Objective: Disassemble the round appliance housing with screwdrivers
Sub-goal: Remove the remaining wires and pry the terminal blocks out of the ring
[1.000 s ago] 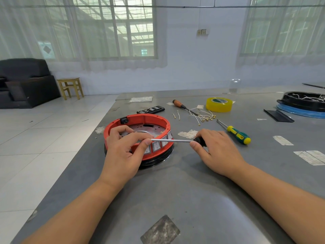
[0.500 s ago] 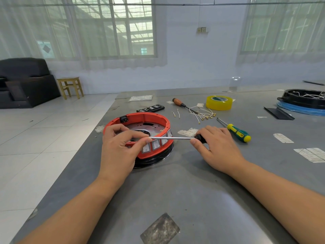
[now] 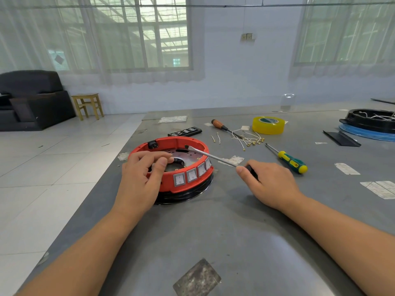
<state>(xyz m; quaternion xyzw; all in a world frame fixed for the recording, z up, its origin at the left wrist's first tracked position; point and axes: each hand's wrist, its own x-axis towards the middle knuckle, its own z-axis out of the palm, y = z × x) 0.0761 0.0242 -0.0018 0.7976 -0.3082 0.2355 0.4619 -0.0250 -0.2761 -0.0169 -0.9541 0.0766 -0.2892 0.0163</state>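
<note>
Round red plastic housing point(image 3: 188, 178) on glossy black base, frame centre; grey rocker switches marked I/O. Right hand point(image 3: 271, 184) grips black-handled steel-shaft screwdriver point(image 3: 211, 156). Left hand point(image 3: 141, 178) rests on rim, fingers loosely curled, pinching nothing visible.

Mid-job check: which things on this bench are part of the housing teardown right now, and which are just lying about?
In use:
- round orange plastic housing with rocker switches
- black-handled flat screwdriver, gripped by the right hand, tip inside the housing
- left hand, resting on the housing rim

Lying about:
- green-and-yellow screwdriver
- orange-handled screwdriver
- yellow tape roll
- loose white wires
- black bit case
</note>
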